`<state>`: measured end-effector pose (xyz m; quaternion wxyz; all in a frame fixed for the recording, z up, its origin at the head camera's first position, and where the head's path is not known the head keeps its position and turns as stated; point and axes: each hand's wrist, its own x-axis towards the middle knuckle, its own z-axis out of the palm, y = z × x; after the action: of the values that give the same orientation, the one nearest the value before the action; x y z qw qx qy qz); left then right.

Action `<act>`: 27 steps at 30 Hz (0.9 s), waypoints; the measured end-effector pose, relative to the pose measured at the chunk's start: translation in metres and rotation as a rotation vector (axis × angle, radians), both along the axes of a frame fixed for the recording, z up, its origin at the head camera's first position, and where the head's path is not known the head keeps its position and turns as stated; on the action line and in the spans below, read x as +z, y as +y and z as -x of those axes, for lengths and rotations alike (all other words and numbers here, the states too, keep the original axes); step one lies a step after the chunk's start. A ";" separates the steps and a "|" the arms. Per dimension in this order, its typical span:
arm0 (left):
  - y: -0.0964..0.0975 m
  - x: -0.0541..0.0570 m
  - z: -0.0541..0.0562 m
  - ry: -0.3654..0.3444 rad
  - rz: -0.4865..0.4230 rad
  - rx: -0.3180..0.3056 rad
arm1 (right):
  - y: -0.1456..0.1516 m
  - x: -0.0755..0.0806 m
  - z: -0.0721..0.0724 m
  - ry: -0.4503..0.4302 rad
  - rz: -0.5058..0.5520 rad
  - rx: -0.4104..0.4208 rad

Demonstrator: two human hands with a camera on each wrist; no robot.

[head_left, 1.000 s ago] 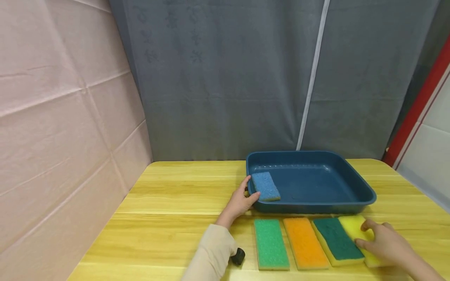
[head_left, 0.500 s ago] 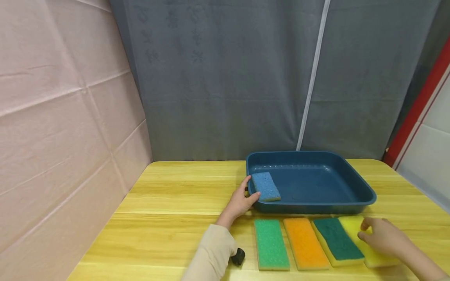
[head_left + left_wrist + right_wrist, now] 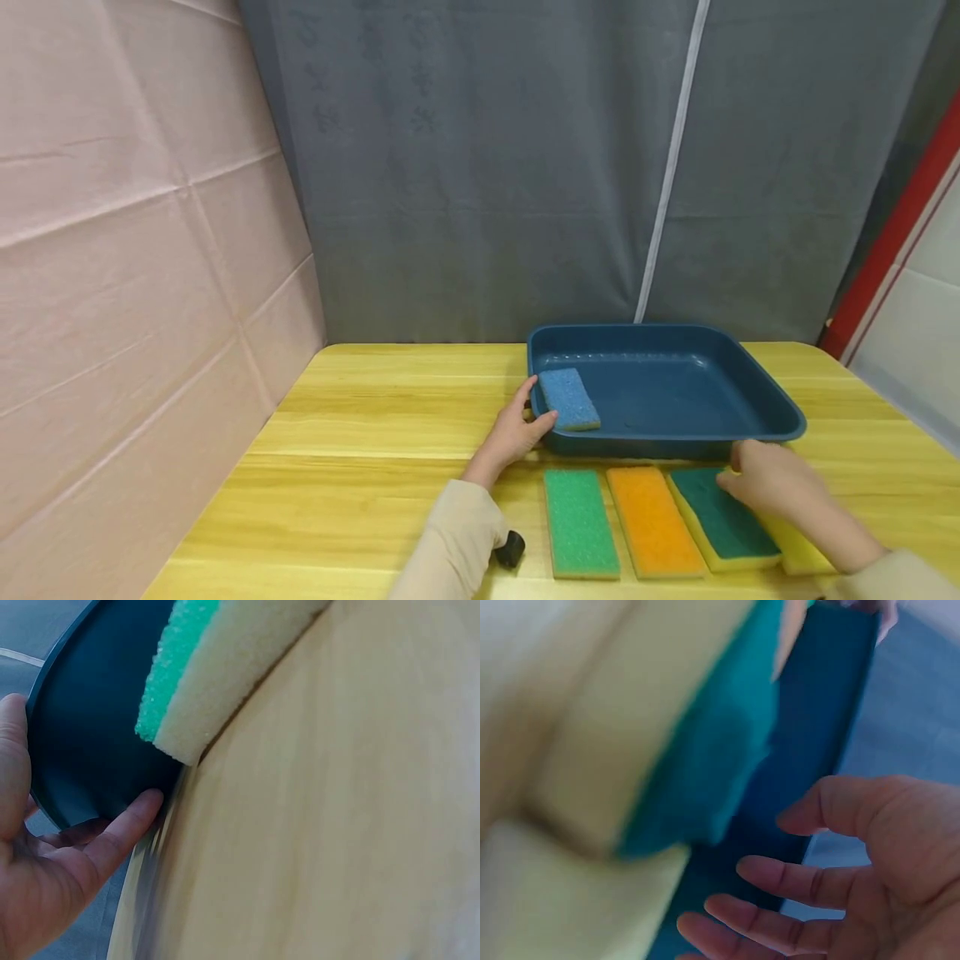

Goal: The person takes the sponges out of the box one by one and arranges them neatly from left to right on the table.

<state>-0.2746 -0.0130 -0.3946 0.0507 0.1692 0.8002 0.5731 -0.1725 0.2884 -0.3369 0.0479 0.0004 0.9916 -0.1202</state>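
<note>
A blue rectangular tray [image 3: 675,400] stands at the back right of the table, with a blue sponge [image 3: 568,398] in its left end. My left hand [image 3: 513,435] holds the tray's front left corner, thumb at the rim. Several sponges lie in a row before the tray: green [image 3: 581,523], orange [image 3: 654,523], dark green over yellow [image 3: 722,518] and yellow [image 3: 801,552]. My right hand [image 3: 776,482] is over the far end of the last two, partly hiding the yellow sponge. Its fingers, loosely bent in the right wrist view, hold nothing.
The wooden table [image 3: 375,433] extends left of the tray. A grey curtain [image 3: 465,208] hangs behind it, and a pale pink cloth [image 3: 135,250] closes off the left side. A small black piece [image 3: 510,550] sits at the left cuff.
My right hand has come away from the yellow sponge and moved left and forward, over the dark green one and near the tray's front wall. My left hand keeps its place.
</note>
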 end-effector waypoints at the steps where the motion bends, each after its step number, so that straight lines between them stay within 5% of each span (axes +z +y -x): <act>1: 0.000 0.000 0.000 -0.002 -0.003 0.002 | -0.006 0.002 0.001 0.016 0.000 0.014; 15: 0.000 -0.001 0.001 0.018 0.011 0.006 | -0.091 0.039 0.028 0.098 0.077 0.149; 27: 0.000 -0.003 0.002 0.013 0.002 0.007 | -0.130 0.022 0.075 0.106 0.060 0.124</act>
<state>-0.2762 -0.0127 -0.3974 0.0439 0.1702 0.8016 0.5714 -0.2470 0.1581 -0.3153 0.0026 -0.0690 0.9868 -0.1464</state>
